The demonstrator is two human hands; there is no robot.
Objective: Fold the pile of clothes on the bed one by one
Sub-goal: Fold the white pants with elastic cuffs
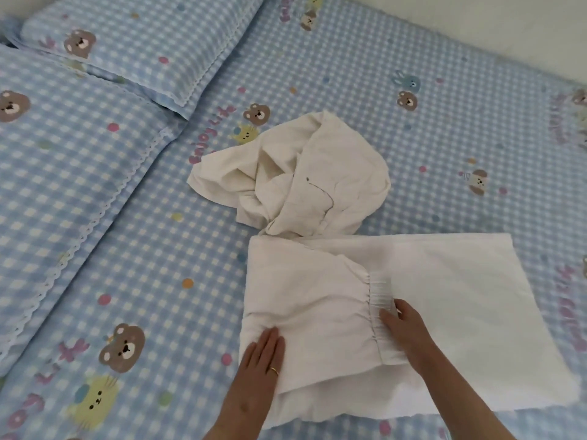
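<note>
A white garment with an elastic gathered waistband (444, 312) lies spread on the bed near me, one part folded over toward the left. My left hand (262, 360) lies flat with straight fingers on the folded part's left edge. My right hand (403, 328) presses on the gathered waistband, fingers pointing away from me. Just beyond it sits a crumpled cream garment (305, 182) with a dark stitched line, touching the far edge of the white one.
The bed sheet (158, 249) is blue checked with bear and cat prints. Two matching pillows (127, 42) with lace trim lie at the far left. A pale wall (508, 27) borders the bed at the far right.
</note>
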